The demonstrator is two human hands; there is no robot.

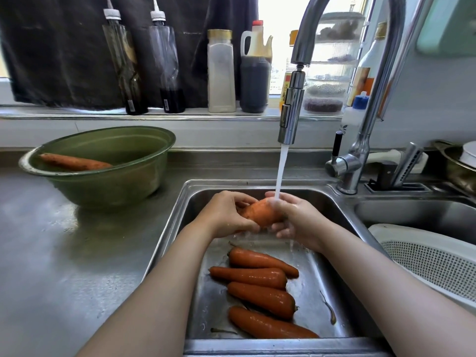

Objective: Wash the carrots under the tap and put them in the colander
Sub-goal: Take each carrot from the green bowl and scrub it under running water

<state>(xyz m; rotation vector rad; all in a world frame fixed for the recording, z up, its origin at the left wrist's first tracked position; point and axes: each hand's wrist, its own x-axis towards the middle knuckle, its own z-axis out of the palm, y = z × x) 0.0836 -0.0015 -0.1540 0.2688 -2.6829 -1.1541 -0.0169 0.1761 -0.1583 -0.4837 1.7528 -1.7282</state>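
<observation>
Both of my hands hold one orange carrot (260, 212) over the sink, under the running stream from the chrome tap (289, 112). My left hand (228, 215) grips its left end and my right hand (296, 220) wraps its right end, where the water lands. Several wet carrots (260, 295) lie side by side on the floor of the steel sink (177, 215). One dirty carrot (74, 162) rests in the green bowl (108, 186) on the counter at the left. The white perforated colander (432, 258) sits at the right, and I see nothing inside it.
Sauce and oil bottles (221, 70) line the window ledge behind the sink. The tap's base and lever (345, 166) stand at the sink's back right corner, next to a knife holder (401, 173). A second basin lies under the colander. Steel counter (64, 253) spreads to the left.
</observation>
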